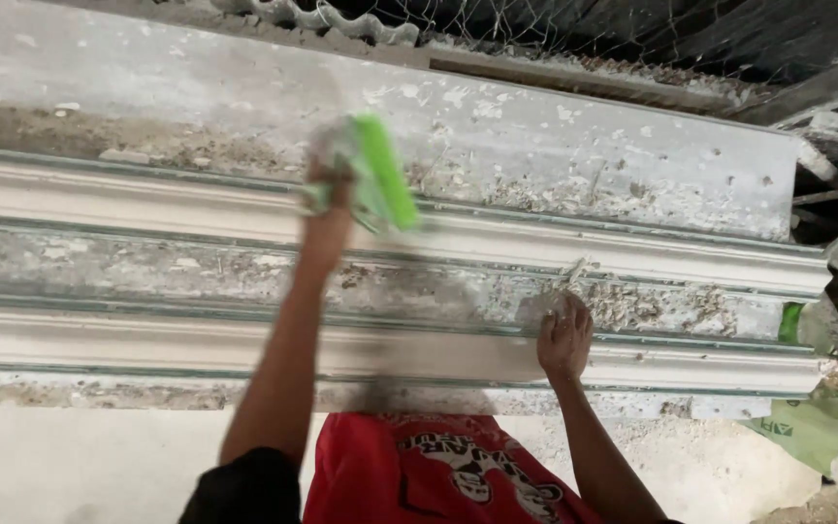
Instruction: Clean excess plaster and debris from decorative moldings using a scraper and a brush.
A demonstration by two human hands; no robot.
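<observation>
A: What lies nearest the camera?

B: A red shirt (438, 475) with a printed front and a black sleeve (244, 490) fill the bottom edge, above a pale, dusty floor (70, 466). Both bare arms reach up and away from there.

A: And the right hand?

B: The right hand (564, 335) rests on the near white plaster moulding (147, 340), a long ridged strip lying across the counter (99, 393). Its grip is flat and loosely spread, fingers laid on the plaster, pinching nothing.

A: The left?

B: Farther off, the left hand (327, 189) is blurred. Its grip is closed around a bright green tool (380, 175), which sits over the far white moulding (632, 247). What kind of tool it is cannot be told through the blur.

A: What lies between the two strips?

B: A grey, crusted band (99, 267) with crumbs and scraps of plaster (623, 306) just beyond the right hand.

A: And beyond?

B: A wide, spattered grey slab (584, 146), then wire netting (497, 24) and a dark background. At far right, a green and white sack (826, 427) lies by the counter's end.
</observation>
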